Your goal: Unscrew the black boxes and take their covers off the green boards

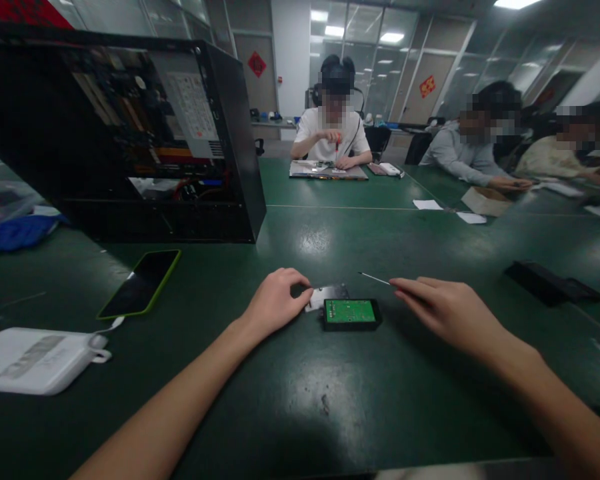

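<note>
My right hand (443,303) is closed around a screwdriver (375,277); its thin metal shaft points left over the table, and the handle is hidden in my fingers. My left hand (280,297) has thumb and fingertips closed on the left edge of a flat silvery metal plate (321,295) lying on the table. Just in front of the plate sits a small black case (353,326) with a green circuit board (350,311) facing up. The screwdriver tip is apart from the board, above and to its right.
An open black computer case (235,147) stands at the back left. A phone (143,283), a white power bank (40,360) and a blue glove (20,232) lie on the left. To the right is a black part (550,283). Co-workers sit across the green table (405,413).
</note>
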A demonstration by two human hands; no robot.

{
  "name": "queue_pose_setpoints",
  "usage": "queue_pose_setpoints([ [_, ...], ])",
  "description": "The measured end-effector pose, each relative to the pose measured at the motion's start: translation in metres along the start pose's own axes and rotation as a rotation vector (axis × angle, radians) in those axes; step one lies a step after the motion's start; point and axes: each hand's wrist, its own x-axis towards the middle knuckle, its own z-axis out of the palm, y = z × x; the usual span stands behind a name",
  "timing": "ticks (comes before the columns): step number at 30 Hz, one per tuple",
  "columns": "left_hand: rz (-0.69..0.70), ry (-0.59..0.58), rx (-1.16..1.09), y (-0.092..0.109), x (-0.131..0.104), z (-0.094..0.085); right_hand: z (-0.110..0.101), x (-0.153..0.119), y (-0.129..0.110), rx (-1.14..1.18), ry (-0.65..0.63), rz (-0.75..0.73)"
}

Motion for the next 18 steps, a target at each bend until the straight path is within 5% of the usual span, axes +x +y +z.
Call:
queue_pose_setpoints([
  [7,0.073,0.056,0.116,-0.005,-0.001,-0.005,0.038,0.013,0.006,0.156,-0.112,0.047],
  [14,0.131,-0.048,0.113,-0.002,-0.003,0.0,0.032,0.003,-0.006,0.26,0.093,-0.008],
  [18,0.161,-0.07,0.135,0.002,-0.005,0.007,0.034,0.009,-0.03,0.234,0.024,-0.095],
])
